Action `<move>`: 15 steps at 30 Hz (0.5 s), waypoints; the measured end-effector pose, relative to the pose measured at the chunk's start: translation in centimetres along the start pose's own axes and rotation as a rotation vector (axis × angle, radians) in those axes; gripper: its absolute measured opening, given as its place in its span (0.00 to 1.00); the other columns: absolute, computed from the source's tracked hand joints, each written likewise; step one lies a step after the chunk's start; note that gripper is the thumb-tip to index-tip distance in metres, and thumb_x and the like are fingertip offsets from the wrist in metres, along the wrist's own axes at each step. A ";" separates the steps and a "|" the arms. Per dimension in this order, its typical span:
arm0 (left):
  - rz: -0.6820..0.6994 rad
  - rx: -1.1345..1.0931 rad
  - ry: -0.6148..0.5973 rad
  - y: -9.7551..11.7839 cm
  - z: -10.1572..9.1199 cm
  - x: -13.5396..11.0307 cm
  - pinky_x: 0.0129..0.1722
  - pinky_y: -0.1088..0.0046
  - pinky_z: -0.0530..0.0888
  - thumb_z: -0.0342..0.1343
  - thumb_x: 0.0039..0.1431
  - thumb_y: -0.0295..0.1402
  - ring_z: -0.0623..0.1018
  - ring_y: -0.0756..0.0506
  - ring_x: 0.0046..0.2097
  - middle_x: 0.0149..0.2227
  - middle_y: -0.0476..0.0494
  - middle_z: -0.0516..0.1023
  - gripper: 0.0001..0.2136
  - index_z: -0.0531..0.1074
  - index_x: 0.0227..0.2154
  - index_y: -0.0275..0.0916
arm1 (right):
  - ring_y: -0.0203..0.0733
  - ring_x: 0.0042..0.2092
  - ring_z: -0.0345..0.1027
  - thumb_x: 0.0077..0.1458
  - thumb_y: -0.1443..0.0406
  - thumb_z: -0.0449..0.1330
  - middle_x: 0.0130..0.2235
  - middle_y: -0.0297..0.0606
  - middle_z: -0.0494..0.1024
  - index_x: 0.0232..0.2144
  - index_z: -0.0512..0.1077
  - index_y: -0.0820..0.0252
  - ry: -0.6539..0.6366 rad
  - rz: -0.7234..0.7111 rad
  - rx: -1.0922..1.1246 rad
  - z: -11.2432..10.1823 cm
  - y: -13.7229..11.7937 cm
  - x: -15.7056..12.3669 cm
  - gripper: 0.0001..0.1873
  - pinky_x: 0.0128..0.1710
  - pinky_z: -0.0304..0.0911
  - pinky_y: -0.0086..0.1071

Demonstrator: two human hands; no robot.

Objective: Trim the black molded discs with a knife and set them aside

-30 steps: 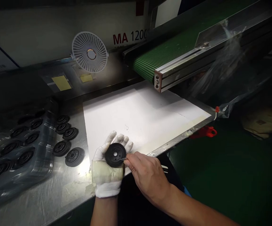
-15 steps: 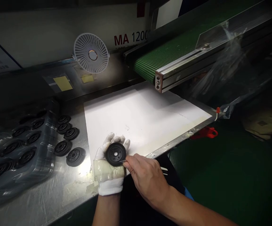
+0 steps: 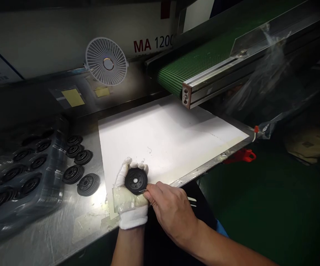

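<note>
My left hand (image 3: 129,199), in a white glove with tape round the palm, cups a black round disc (image 3: 136,180) with a centre hole, fingers curled behind it. My bare right hand (image 3: 171,212) pinches a thin metal blade (image 3: 143,190) whose tip touches the disc's lower right rim. Both hands hover over the front edge of a white sheet (image 3: 165,136) on the metal table (image 3: 74,221).
Several more black discs (image 3: 79,162) lie in a row to the left, beside a clear plastic tray (image 3: 18,173) holding others. A green conveyor belt (image 3: 193,68) ends above the sheet. A small white fan (image 3: 106,61) stands behind. Red-handled tool (image 3: 241,156) at the table's right edge.
My left hand has tilted the disc and curled its fingers in closer; the right hand with the blade has stayed at the rim, shifting slightly.
</note>
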State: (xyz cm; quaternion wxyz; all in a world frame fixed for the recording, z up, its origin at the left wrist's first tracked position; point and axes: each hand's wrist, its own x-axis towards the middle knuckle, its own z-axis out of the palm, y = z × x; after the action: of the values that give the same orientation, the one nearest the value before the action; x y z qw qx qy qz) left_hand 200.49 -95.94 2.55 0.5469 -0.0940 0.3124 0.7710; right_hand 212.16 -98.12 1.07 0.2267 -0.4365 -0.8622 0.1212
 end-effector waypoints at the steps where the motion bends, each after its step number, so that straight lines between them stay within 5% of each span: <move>1: -0.028 0.009 -0.024 0.2 -0.2 -0.1 0.43 0.62 0.74 0.52 0.54 0.25 0.77 0.47 0.35 0.29 0.46 0.76 0.07 0.74 0.34 0.37 | 0.38 0.28 0.62 0.64 0.63 0.48 0.27 0.32 0.70 0.32 0.68 0.57 0.003 -0.002 0.010 -0.1 0.1 0.1 0.12 0.27 0.46 0.33; 5: -0.190 0.042 -0.122 0.7 -0.6 -0.3 0.44 0.52 0.73 0.52 0.52 0.28 0.76 0.38 0.42 0.37 0.38 0.77 0.14 0.73 0.42 0.36 | 0.38 0.29 0.64 0.65 0.63 0.46 0.29 0.33 0.71 0.35 0.69 0.57 0.021 0.027 0.048 -0.7 0.8 0.3 0.12 0.28 0.48 0.32; 10: -0.119 -0.009 -0.016 0.2 0.2 -0.1 0.34 0.69 0.75 0.54 0.53 0.26 0.75 0.48 0.30 0.25 0.47 0.73 0.06 0.74 0.32 0.35 | 0.39 0.30 0.65 0.66 0.62 0.46 0.30 0.34 0.72 0.38 0.69 0.56 0.000 0.063 0.012 -0.5 0.9 -0.1 0.13 0.29 0.49 0.32; 15: -0.084 -0.021 0.052 0.2 0.7 0.0 0.32 0.69 0.75 0.54 0.55 0.26 0.74 0.49 0.29 0.25 0.47 0.72 0.04 0.74 0.29 0.34 | 0.39 0.31 0.65 0.65 0.61 0.46 0.30 0.33 0.72 0.35 0.68 0.55 -0.078 0.047 0.120 -0.4 0.1 -0.6 0.12 0.30 0.50 0.32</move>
State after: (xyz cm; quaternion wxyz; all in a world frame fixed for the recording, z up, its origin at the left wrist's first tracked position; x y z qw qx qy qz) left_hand 200.43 -95.62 3.18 0.5697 -0.1326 0.3142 0.7478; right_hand 212.78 -98.54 1.17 0.2159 -0.4371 -0.8511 0.1949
